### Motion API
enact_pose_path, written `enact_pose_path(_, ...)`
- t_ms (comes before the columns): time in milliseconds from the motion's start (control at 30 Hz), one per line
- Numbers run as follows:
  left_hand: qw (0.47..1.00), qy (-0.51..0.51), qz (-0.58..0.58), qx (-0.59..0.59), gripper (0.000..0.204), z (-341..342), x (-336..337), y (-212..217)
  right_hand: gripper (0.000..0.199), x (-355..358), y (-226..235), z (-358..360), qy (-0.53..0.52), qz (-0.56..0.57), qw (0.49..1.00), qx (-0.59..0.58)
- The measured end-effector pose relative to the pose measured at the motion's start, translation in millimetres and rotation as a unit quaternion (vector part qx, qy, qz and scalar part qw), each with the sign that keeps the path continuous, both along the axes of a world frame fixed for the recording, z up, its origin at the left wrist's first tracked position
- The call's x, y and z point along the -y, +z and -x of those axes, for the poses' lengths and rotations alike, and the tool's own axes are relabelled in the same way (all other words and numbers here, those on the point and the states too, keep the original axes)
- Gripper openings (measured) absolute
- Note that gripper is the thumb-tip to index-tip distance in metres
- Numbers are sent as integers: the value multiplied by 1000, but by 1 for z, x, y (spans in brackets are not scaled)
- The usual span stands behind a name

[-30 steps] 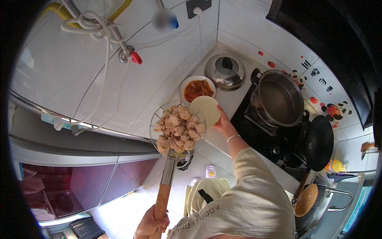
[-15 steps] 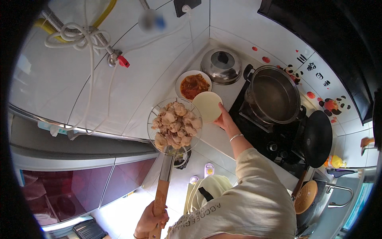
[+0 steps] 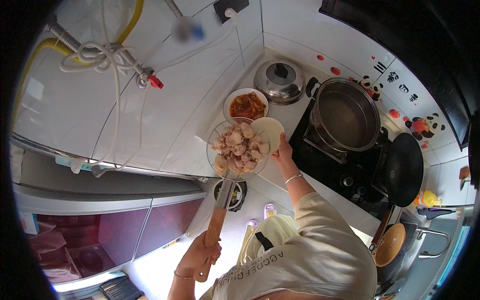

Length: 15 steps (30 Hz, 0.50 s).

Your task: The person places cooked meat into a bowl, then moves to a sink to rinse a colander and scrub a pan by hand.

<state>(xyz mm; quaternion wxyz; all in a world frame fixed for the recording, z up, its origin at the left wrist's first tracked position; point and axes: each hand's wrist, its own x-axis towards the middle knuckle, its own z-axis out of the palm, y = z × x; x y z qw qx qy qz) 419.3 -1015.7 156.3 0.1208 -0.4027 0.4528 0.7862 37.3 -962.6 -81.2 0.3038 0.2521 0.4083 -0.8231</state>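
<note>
My left hand is closed around the wooden handle of a wire skimmer. Pale, lumpy chunks of meat are heaped in its round mesh basket. My right hand grips the rim of a pale cream bowl, fingers on its near right side. The skimmer's basket covers the left part of the bowl from view, so I cannot tell whether they touch. Just beyond them, a white plate on the counter carries food in red-brown sauce.
A domed steel lid sits at the counter's back corner. To the right, a large steel pot of cloudy liquid stands on the black gas stove, with a dark round lid beside it. A bin is on the floor below.
The loaded skimmer has moved right, and its basket now overlaps more of the bowl in view. My left hand has shifted right and up with it. Both hands keep their holds.
</note>
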Motion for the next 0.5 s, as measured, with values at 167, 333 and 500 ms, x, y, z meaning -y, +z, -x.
enact_pose_path(167, 998, -48, -22, -23, 25, 39, 12, -17, 51, -35, -78, 37, 103, 445, 880, -129)
enact_pose_path(333, 997, -54, -28, -36, 24, 60, 9, -33, 59, -30, -7, 9, -78, 1, 992, 98)
enact_pose_path(500, 993, -104, -30, -35, 24, 84, 14, -49, 62, -44, -3, 4, -94, 51, 989, 106)
